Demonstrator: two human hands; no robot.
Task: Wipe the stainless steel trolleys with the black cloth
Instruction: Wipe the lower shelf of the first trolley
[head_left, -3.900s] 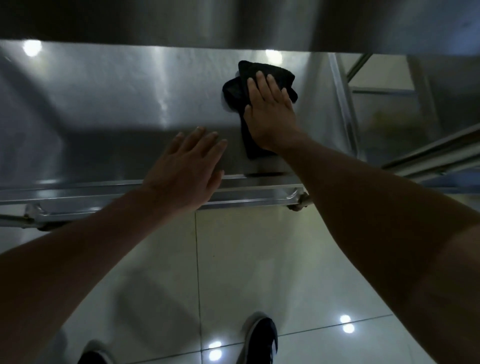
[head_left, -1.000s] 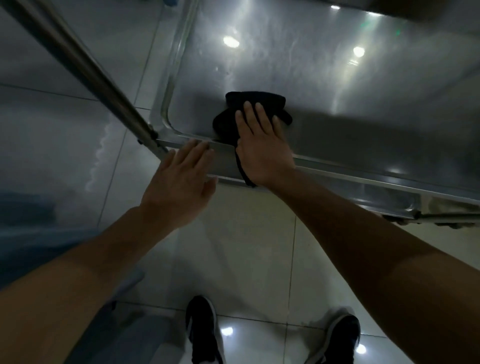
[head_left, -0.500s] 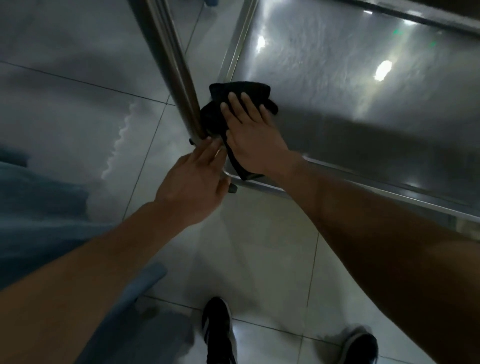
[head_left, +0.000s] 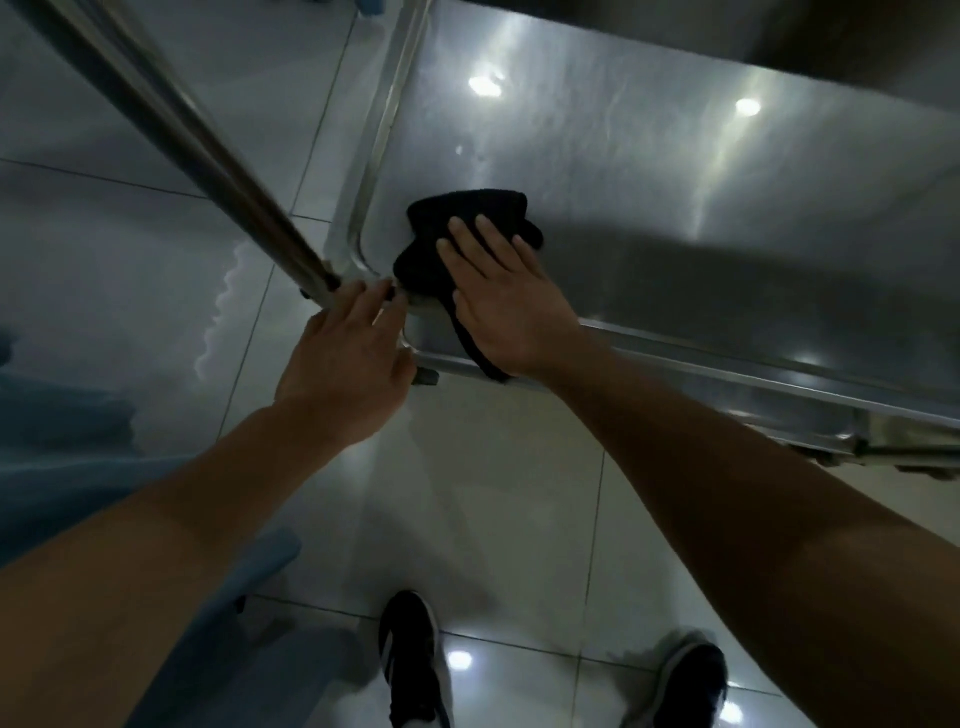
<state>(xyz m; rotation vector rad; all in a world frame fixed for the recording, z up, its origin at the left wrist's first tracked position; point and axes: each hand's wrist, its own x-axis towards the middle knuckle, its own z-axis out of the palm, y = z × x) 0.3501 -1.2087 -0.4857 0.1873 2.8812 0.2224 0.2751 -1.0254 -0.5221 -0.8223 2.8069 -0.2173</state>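
Right hand: the right hand (head_left: 506, 306) is lying flat on the black cloth (head_left: 457, 244), fingers straight and spread, pressing it down onto the steel; nothing is curled round the fabric.
Black cloth: it is sitting bunched on the trolley shelf (head_left: 675, 208), right in the near left corner, with its far part showing past the fingertips and a thin tail trailing under the palm and over the near rim (head_left: 727, 376).
Left hand: the left hand (head_left: 348, 374) is reaching in from the lower left with its fingers (head_left: 371, 306) extended and slightly relaxed, the tips touching the corner of the trolley where the upright post (head_left: 208, 150) is meeting the frame; it is not clasping anything that I can make out.
Hands together: they are sitting just beside each other, the left fingertips almost touching the cloth's near edge.
Trolley shelf: the brushed steel is catching several bright ceiling-light reflections, and a shadow is falling across it to the right of the cloth.
Post: the round steel tube is running diagonally from the upper left down to that corner.
Floor: glossy pale tiles (head_left: 493, 493) are showing below the trolley, with two dark shoes (head_left: 410, 660) at the bottom edge.
Left edge: something blue and blurred (head_left: 62, 452) is sitting low beside the left forearm; I cannot tell what it is.
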